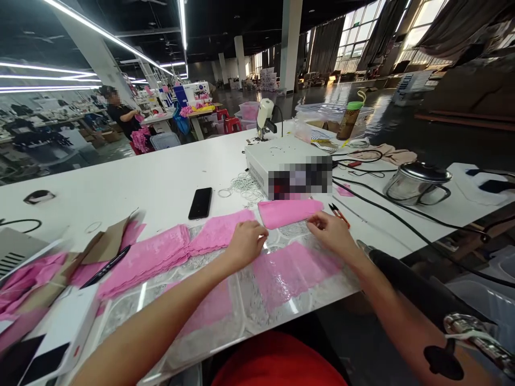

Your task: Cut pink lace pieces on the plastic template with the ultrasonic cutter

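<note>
My left hand (247,242) has its fingers curled together beside the right end of a lace-patterned pink stack (221,229); whatever they may hold is hidden. Another pink stack (151,254) adjoins it on the left. A folded pink fabric piece (287,212) lies flat between and beyond my hands. My right hand (330,231) is at its right end, thumb and bent forefinger slightly apart, with nothing visible between them. Nearer me, a single pink lace panel (295,271) lies on the clear-covered patterned work surface (257,316).
A black phone (200,203), a white machine box (281,155) and orange-handled snips (339,213) are beyond my hands. Cables run past a glass pot (418,184) on the right. Cardboard (107,241) and a black pen (107,266) lie left. A person (120,115) works far left.
</note>
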`<state>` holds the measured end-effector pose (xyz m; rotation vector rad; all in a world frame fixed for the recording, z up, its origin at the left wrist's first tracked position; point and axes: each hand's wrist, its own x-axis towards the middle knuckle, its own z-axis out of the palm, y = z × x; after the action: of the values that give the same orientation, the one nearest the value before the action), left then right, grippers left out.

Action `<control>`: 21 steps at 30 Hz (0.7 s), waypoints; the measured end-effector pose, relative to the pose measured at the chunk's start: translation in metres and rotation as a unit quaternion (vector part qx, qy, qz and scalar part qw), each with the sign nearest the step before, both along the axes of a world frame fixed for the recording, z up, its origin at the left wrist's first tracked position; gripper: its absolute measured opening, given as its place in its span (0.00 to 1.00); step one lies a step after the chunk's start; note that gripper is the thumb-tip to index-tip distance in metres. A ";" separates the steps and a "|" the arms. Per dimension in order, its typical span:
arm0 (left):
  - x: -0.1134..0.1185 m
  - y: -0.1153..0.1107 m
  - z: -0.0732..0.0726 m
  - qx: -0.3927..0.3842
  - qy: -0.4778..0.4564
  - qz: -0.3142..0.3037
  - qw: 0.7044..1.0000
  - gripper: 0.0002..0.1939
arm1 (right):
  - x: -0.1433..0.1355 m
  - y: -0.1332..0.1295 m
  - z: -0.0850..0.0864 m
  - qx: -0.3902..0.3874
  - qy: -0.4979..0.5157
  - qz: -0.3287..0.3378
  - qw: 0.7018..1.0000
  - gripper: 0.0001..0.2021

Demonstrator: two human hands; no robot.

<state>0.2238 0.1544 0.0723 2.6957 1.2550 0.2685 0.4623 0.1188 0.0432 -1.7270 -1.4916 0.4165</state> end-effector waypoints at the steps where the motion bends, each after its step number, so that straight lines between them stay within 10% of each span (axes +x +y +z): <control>1: 0.009 0.014 0.000 -0.006 0.006 0.012 1.000 0.07 | -0.003 0.016 0.000 0.002 0.000 0.007 1.000 0.05; 7: 0.045 0.063 -0.010 -0.067 0.034 0.036 0.997 0.17 | -0.003 0.069 -0.019 -0.018 -0.007 0.029 0.999 0.04; 21: 0.037 0.092 -0.011 -0.248 -0.025 0.026 0.968 0.16 | 0.005 0.065 -0.033 0.021 -0.025 0.074 0.997 0.09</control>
<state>0.2605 0.2461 0.0616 2.2196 1.1882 0.0190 0.4675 0.1833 0.0106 -1.6105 -1.6584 0.4188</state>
